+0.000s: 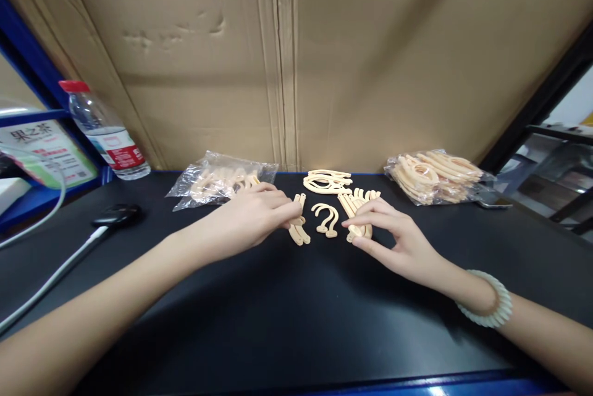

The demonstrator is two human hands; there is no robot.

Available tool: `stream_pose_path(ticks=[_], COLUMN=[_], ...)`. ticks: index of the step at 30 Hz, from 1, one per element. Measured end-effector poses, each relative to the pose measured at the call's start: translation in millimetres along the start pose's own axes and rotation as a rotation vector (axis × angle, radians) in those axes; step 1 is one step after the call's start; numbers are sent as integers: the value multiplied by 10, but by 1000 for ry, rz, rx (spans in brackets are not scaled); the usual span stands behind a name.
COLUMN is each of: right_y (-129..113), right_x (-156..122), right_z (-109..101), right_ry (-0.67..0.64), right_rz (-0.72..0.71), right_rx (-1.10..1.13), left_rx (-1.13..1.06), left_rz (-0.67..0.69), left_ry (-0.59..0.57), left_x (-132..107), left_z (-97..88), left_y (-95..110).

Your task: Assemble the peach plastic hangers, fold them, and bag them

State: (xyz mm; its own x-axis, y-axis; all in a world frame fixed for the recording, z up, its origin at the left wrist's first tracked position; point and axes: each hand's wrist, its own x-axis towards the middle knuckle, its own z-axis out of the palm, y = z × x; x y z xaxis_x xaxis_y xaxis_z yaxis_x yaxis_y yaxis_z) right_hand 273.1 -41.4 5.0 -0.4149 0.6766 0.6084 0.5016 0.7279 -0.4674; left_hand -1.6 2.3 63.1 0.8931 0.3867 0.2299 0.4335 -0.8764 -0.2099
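Observation:
Cream plastic parts of folding hangers lie on the black table. My left hand [259, 217] is closed, with its fingertips at a few curved hanger arms [299, 234]; part of them is hidden behind the fingers. Two loose hanger hooks [330, 223] lie between my hands. On the right, my right hand [393, 235] has its thumb and forefinger around the rounded end of a hanger arm [356, 231], at the near side of a row of similar arms [347, 202]. More hooks [368, 194] show just beyond those fingers.
Behind the hooks sit stacked hanger frames [327, 181]. Clear bags of hanger parts lie at the back left [222, 181] and back right [433, 176]. A water bottle [109, 136], a black device [118, 215] and a white cable [55, 280] are left. A cardboard wall [370, 62] closes the back.

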Motion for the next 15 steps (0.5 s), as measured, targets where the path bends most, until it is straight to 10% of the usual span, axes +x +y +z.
stream_pose_path(ticks=[15], right_y=[45], right_x=[-8], right_z=[17], right_ry=[8], right_rz=[-5], right_rx=[-44], left_rx=[36], left_rz=[102], left_ry=[-174], left_x=[-52], left_z=[159], left_y=[2])
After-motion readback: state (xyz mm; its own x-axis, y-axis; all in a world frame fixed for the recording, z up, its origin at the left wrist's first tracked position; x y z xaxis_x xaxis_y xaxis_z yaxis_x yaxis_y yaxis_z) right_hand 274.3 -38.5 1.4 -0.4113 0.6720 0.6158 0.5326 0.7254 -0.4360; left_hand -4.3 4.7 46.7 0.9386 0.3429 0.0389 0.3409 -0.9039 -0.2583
